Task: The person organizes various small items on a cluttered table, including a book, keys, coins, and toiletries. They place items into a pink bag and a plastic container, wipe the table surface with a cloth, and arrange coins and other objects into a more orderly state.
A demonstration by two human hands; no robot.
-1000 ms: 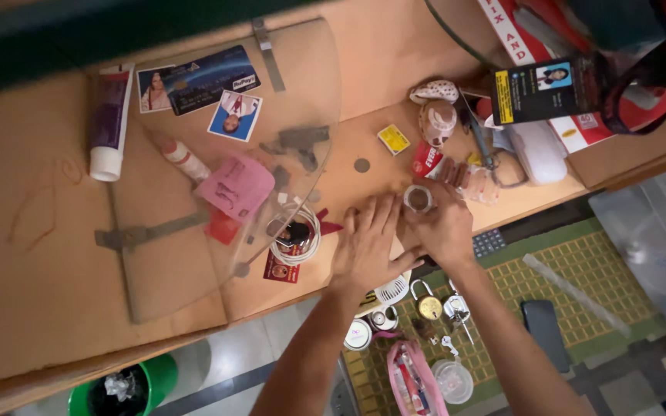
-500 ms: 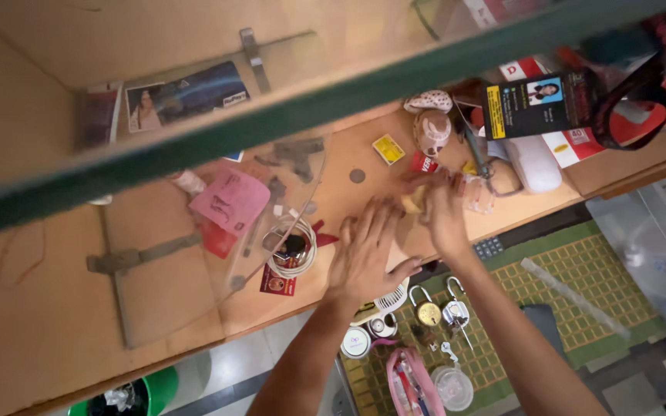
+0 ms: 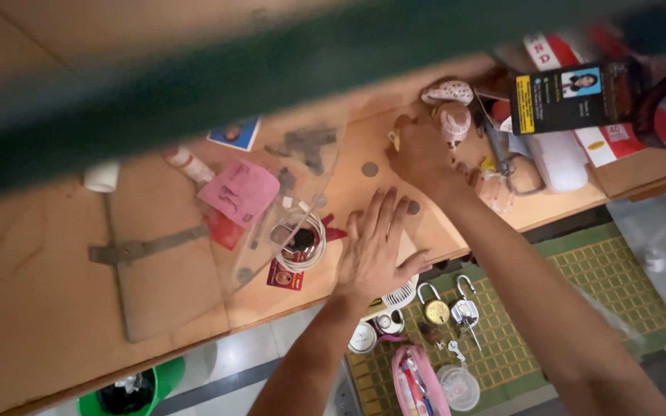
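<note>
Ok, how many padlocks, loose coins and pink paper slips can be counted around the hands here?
Padlocks: 2
Coins: 2
Pink paper slip: 1
Total: 5

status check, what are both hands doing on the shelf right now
Left hand flat on wooden shelf, fingers spread. Right hand reaching at small yellow item; grip unclear. Coin between hands, clutter around.

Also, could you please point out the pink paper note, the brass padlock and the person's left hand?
pink paper note (image 3: pixel 240 191): head view, sheet's middle.
brass padlock (image 3: pixel 435 310): head view, round body.
left hand (image 3: pixel 375 250): head view, back of hand.
</note>
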